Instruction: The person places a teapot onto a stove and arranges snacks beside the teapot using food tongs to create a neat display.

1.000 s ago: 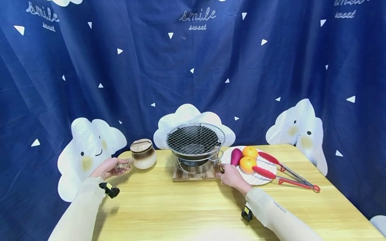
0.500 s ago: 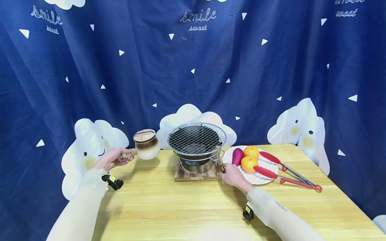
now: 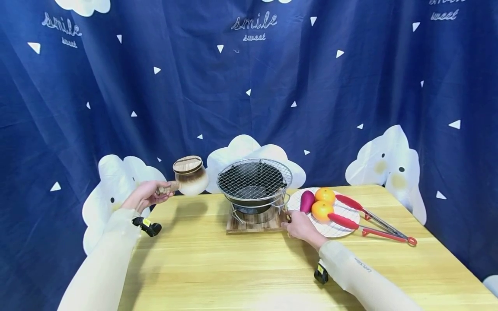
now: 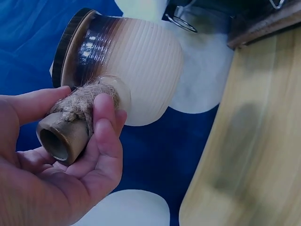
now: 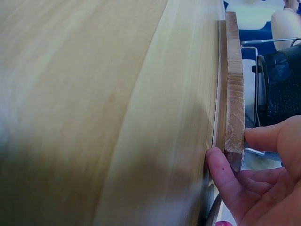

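Observation:
A brown-and-cream side-handled teapot (image 3: 191, 183) with a wooden lid is lifted above the table's far left part. My left hand (image 3: 145, 195) grips its handle; the left wrist view shows thumb and fingers round the twine-wrapped part of the handle (image 4: 87, 101), its hollow end uncovered. At the middle back a small black charcoal grill (image 3: 253, 201) with a round wire mesh (image 3: 250, 177) stands on a wooden board (image 3: 240, 228). My right hand (image 3: 302, 226) pinches this board's right front corner, with fingers on both sides of its edge in the right wrist view.
Right of the grill is a white plate (image 3: 338, 233) with a purple eggplant (image 3: 307, 201) and two oranges (image 3: 323, 211). Red-tipped tongs (image 3: 383, 224) lean across the plate onto the wooden table (image 3: 218, 268). A blue curtain (image 3: 186, 95) hangs behind.
My left hand has raised the teapot off the table and moved it slightly right, its shadow now apart below it. The right hand stays at the board's corner.

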Demonstrator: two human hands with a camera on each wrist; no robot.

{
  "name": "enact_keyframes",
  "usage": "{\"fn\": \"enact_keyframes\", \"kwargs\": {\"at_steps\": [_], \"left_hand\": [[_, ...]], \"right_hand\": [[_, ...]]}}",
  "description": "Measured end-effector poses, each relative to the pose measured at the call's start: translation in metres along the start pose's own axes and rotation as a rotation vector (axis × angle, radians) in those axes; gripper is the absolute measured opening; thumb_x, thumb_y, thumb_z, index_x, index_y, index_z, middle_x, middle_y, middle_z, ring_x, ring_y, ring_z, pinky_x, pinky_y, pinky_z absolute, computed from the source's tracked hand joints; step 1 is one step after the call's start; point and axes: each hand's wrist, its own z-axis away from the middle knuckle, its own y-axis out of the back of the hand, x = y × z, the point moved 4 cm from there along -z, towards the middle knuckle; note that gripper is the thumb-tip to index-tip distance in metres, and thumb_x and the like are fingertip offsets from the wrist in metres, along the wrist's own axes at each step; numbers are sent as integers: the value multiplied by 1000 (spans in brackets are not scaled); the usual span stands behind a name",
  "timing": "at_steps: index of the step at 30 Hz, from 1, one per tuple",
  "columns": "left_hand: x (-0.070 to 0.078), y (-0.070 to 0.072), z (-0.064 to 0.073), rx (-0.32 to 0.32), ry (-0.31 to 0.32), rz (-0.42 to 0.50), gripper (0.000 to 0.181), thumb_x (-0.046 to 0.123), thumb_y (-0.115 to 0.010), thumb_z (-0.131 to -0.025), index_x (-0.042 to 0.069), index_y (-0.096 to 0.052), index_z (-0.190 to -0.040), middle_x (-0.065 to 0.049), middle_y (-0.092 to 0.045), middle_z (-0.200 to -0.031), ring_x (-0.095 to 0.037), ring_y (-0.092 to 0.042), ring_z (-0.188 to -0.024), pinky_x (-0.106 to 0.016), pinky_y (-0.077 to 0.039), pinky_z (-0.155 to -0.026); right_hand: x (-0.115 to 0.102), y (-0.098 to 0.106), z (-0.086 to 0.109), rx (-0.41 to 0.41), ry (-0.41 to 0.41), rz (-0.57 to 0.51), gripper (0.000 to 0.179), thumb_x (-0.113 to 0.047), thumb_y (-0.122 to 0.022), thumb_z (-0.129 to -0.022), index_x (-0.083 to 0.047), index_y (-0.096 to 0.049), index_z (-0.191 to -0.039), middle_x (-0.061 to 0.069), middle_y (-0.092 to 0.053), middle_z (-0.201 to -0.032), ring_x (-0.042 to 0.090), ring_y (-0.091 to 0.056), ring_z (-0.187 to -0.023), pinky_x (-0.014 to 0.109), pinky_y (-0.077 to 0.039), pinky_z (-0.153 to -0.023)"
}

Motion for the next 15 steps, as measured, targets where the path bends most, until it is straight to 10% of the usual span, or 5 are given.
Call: {"fn": "enact_keyframes", "kwargs": {"at_steps": [15], "left_hand": [[38,-15,-1,27,-2,-3,19,10,-57,-99,15,-70,-87,-6,-74,-81,-14,-73,-69,-22,-62,-64]], "right_hand": [[0,0,0,1,2,1,54,-18,-72,-92,1,-56,-140,-1,-61,-56,10,-59,-46,25,-48,-50]]}}
